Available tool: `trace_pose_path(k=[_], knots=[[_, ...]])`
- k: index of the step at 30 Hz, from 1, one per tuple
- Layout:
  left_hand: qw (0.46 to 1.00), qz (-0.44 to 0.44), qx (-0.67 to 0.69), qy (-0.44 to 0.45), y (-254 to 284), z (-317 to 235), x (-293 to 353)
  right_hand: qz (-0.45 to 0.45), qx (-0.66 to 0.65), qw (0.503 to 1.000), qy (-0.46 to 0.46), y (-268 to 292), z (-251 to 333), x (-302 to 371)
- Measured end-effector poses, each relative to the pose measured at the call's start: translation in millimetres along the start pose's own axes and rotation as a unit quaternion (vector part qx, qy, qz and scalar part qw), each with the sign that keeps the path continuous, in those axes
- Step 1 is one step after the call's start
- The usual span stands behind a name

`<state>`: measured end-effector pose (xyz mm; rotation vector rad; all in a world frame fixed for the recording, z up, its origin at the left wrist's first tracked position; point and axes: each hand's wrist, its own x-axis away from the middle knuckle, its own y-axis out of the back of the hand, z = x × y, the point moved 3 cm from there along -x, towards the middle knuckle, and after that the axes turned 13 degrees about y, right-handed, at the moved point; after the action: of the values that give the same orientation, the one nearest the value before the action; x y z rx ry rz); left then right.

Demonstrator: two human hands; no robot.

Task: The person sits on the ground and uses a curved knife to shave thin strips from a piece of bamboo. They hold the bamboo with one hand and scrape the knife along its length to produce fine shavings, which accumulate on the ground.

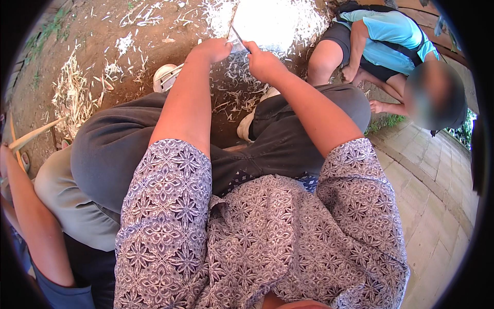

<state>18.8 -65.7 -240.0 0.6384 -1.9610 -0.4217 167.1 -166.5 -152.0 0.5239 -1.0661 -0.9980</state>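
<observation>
Both of my forearms reach forward over my knees, with the hands close together above the ground. My right hand (263, 64) is closed round the handle of a knife, and its narrow dark blade (237, 35) points forward and left. My left hand (215, 50) is closed on a thin strip of wood (233, 19), which extends away from me beside the blade. Glare washes out the strip's far end. Whether blade and strip touch, I cannot tell. Pale wood shavings (298, 38) lie on the ground beyond my hands.
More shavings (72, 92) are heaped on the brown dirt at left. At right a person in a light blue shirt (388, 38) squats beside a block wall (427, 170). Close on my left, another person's arm (38, 221) is near a wooden stick (38, 134).
</observation>
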Motion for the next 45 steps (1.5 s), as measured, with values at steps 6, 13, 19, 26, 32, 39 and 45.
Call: trace_pose_path(k=[6,13,19,26,32,39,45], knots=[[0.998,-0.042,0.004,0.049,-3,2,-6,-0.024,0.004,1.0,0.009,-6,1,-2],[0.998,-0.048,-0.032,0.037,5,-4,1,-0.037,-0.003,0.999,0.005,-11,0,-8],[0.996,-0.078,-0.038,0.03,7,-3,2,-0.043,-0.006,0.999,0.005,-8,7,-7],[0.992,-0.111,-0.039,0.034,10,-7,12,-0.059,-0.007,0.998,0.01,-9,7,-12],[0.988,-0.132,-0.056,0.052,13,-4,13,-0.049,-0.007,0.998,-0.026,-10,17,-11],[0.993,-0.098,-0.058,0.026,11,-5,4,-0.049,-0.013,0.998,-0.046,-12,17,-9],[0.999,-0.05,-0.018,0.002,11,6,-23,-0.048,-0.018,0.998,-0.042,-11,20,-11]])
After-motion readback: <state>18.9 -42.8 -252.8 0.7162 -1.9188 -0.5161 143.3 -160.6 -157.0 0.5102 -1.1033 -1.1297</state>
